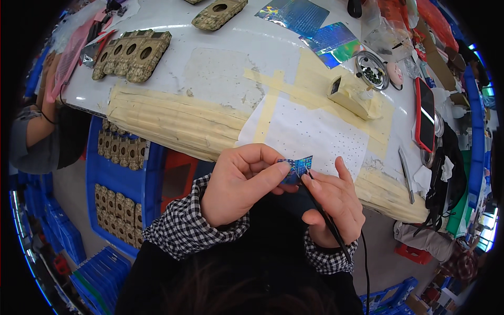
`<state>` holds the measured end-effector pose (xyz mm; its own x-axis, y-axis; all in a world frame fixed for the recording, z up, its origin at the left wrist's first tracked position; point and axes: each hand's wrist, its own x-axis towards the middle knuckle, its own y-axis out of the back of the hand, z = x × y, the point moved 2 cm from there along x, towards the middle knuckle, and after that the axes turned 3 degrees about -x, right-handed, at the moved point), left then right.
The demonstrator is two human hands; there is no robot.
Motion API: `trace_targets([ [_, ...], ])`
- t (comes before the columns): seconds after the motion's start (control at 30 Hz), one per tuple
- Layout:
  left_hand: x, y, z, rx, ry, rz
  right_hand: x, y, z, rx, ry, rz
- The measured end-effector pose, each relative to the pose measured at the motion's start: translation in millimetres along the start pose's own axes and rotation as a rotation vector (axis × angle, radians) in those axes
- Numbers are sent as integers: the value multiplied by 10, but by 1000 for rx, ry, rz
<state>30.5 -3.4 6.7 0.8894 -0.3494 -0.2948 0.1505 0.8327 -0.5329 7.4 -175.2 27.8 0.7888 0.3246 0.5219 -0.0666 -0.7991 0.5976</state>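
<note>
My left hand (239, 181) pinches a small shiny blue sticker sheet (303, 164) between thumb and fingers, just off the table's near edge. In my right hand (336, 202) is a slim black tool (326, 215), apparently tweezers, its fine tip at the face of the sheet. Its rear end slants down toward my wrist. Beneath and beyond my hands lies a white paper (320, 128) dotted with tiny specks, taped to the table.
Camouflage tank hulls (142, 52) stand at the far left; more fill a blue crate (118, 178) below. Shiny sheets (294, 16), a round metal dish (371, 71), a red-cased phone (425, 115) and silver tweezers (406, 173) lie beyond. Another person's arm (39, 128) is at left.
</note>
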Motion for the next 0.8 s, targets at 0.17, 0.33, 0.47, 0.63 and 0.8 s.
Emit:
trace_targets([
  [0.17, 1, 5, -3, 8, -5, -10, -16, -11, -25, -48, 21, -8],
  [0.33, -1, 0, -2, 21, 2, 2, -7, -7, -16, -36, 16, -12],
  [0.47, -4, 5, -3, 24, 2, 1, -26, -42, -19, -13, -1, -3],
  [0.63, 4, -13, 7, -1, -1, 5, -16, -29, -37, -108, 55, -23],
  [0.8, 5, 6, -4, -16, -24, -19, -25, -34, -57, -156, 52, -20],
])
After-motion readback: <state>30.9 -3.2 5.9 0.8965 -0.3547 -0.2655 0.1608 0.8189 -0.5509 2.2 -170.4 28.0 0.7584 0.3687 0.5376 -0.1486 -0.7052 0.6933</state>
